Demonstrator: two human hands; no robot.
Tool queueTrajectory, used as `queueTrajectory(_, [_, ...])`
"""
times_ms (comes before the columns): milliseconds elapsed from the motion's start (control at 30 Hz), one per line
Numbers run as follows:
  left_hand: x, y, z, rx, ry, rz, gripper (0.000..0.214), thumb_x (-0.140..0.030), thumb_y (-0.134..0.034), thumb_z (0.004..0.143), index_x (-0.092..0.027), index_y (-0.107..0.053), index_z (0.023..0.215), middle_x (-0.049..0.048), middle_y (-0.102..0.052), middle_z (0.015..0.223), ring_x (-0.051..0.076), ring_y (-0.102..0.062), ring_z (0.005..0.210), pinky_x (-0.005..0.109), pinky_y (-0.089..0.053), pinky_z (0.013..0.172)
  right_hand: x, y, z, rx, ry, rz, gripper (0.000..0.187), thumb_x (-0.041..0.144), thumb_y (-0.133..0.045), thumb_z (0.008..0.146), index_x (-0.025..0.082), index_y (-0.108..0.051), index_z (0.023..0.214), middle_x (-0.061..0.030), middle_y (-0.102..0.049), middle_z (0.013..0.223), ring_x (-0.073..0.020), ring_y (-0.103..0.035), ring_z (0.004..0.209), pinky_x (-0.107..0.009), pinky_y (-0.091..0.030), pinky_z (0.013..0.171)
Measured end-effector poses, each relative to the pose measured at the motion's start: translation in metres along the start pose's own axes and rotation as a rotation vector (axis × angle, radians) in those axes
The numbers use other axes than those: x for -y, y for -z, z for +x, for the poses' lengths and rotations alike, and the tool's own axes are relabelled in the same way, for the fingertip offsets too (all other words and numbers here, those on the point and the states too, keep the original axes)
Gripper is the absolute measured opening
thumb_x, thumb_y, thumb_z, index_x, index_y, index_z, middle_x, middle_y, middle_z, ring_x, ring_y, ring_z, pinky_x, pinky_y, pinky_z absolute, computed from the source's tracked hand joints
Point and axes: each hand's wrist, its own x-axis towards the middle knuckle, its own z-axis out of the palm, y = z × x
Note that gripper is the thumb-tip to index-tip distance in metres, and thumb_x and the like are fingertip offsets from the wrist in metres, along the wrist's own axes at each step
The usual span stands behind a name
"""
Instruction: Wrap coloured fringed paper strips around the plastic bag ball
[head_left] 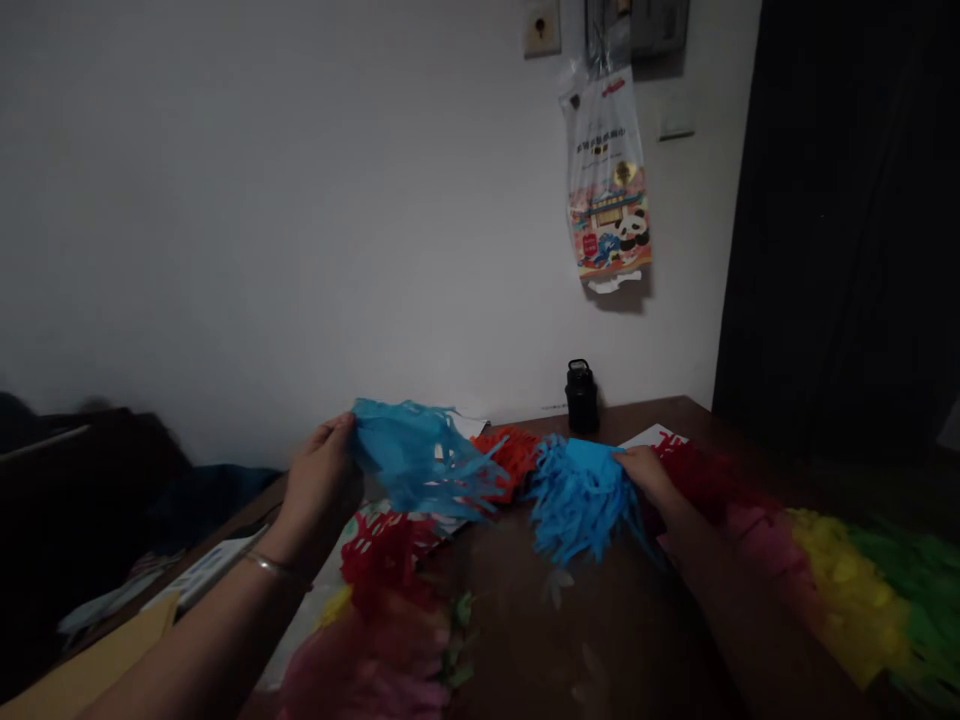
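Note:
My left hand (324,468) pinches the upper left corner of a light-blue fringed tissue paper (409,450), whose cut strips trail off to the right, smeared by motion. On the other side, my right hand (651,478) grips the top edge of a brighter blue paper tassel (581,500), a thick bunch of strips hanging down. Between the two lies an orange-red fringed paper (511,460) on the table. Below my left hand are red fringed paper (386,550) and pink fringed paper (367,655).
On the brown table (525,640), a black bottle (580,395) stands by the wall. Dark-red (694,475), yellow (847,585) and green fringed paper (919,580) lie along the right. A printed plastic bag (609,180) hangs on the wall. Dark cloth (90,500) is at left.

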Motion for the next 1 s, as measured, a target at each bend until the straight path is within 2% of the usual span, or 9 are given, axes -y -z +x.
queueTrajectory(167, [-0.016,-0.001,-0.031,0.234,0.073,-0.014,0.045,-0.056,-0.074,0.064,-0.017,-0.056,0.079,-0.0065,-0.052,0.059,0.010,-0.045,0.051,0.020,-0.038,0.050,0.039,0.047,-0.033,-0.274,0.127,0.035,0.040,0.022,-0.057,0.089,0.008,-0.054,0.126,-0.0221,-0.056,0.124,-0.0311,-0.055,0.116,-0.049,-0.042,0.097])
queueTrajectory(233, [-0.026,-0.005,-0.051,0.383,0.025,0.050,0.037,-0.053,-0.070,0.071,-0.018,-0.058,0.076,-0.0058,-0.052,0.062,0.011,-0.046,0.056,0.021,-0.039,0.054,0.071,0.071,-0.064,-0.332,0.298,0.083,0.049,0.027,-0.056,0.090,0.017,-0.045,0.136,-0.0146,-0.050,0.134,-0.0246,-0.048,0.125,-0.040,-0.038,0.105])
queueTrajectory(367, [-0.048,-0.010,-0.093,0.770,-0.232,0.295,0.022,-0.039,-0.053,0.088,-0.020,-0.057,0.078,-0.0015,-0.056,0.075,0.015,-0.051,0.071,0.025,-0.042,0.066,0.132,0.105,-0.143,-0.276,1.069,0.257,0.062,0.026,-0.060,0.085,0.022,-0.036,0.142,-0.0080,-0.045,0.141,-0.0223,-0.039,0.132,-0.039,-0.032,0.111])
queueTrajectory(433, [-0.054,-0.009,-0.111,0.905,-0.338,0.350,0.018,-0.032,-0.048,0.091,-0.021,-0.055,0.080,0.0006,-0.057,0.081,0.017,-0.053,0.077,0.028,-0.043,0.072,0.152,0.110,-0.170,-0.143,1.220,0.167,0.074,0.020,-0.062,0.081,0.017,-0.027,0.146,-0.0114,-0.042,0.145,-0.0237,-0.036,0.134,-0.044,-0.022,0.115])
queueTrajectory(533, [-0.052,-0.004,-0.135,0.962,-0.441,0.340,0.012,-0.026,-0.046,0.093,-0.021,-0.054,0.085,0.0019,-0.059,0.087,0.017,-0.054,0.082,0.030,-0.044,0.077,0.163,0.109,-0.184,0.057,1.157,-0.021,0.052,0.013,-0.059,0.079,0.013,-0.050,0.130,-0.0120,-0.064,0.119,-0.0242,-0.056,0.113,-0.046,-0.030,0.108])
queueTrajectory(600, [-0.043,-0.001,-0.151,0.870,-0.462,0.293,0.007,-0.024,-0.051,0.091,-0.022,-0.053,0.098,0.0036,-0.058,0.096,0.018,-0.055,0.089,0.032,-0.045,0.082,0.162,0.109,-0.187,0.142,1.049,-0.122,0.029,0.011,-0.058,0.080,0.014,-0.064,0.108,-0.0092,-0.071,0.099,-0.0234,-0.063,0.097,-0.042,-0.039,0.097])
queueTrajectory(767, [-0.010,-0.011,-0.194,0.622,-0.326,0.171,0.058,-0.015,-0.060,0.075,-0.019,-0.039,0.129,0.0119,-0.049,0.127,0.026,-0.047,0.121,0.045,-0.035,0.105,0.146,0.111,-0.210,0.103,0.838,-0.166,0.021,0.013,-0.055,0.081,0.014,-0.071,0.094,-0.0120,-0.072,0.098,-0.0249,-0.065,0.093,-0.035,-0.045,0.084])
queueTrajectory(867, [0.001,-0.022,-0.208,0.658,-0.145,0.070,0.068,-0.010,-0.056,0.067,-0.017,-0.039,0.132,0.0124,-0.046,0.136,0.026,-0.042,0.129,0.044,-0.026,0.112,0.135,0.112,-0.228,0.107,0.821,-0.150,0.025,0.010,-0.055,0.078,0.014,-0.071,0.097,-0.0109,-0.072,0.100,-0.0227,-0.066,0.094,-0.031,-0.046,0.084])
queueTrajectory(1000, [0.004,-0.022,-0.208,0.857,0.044,-0.020,0.061,-0.013,-0.058,0.062,-0.017,-0.053,0.124,0.0076,-0.063,0.119,0.025,-0.059,0.108,0.037,-0.045,0.095,0.117,0.127,-0.243,0.109,0.825,0.009,0.029,0.005,-0.055,0.071,0.015,-0.073,0.091,-0.0073,-0.074,0.094,-0.0194,-0.067,0.089,-0.026,-0.047,0.081])
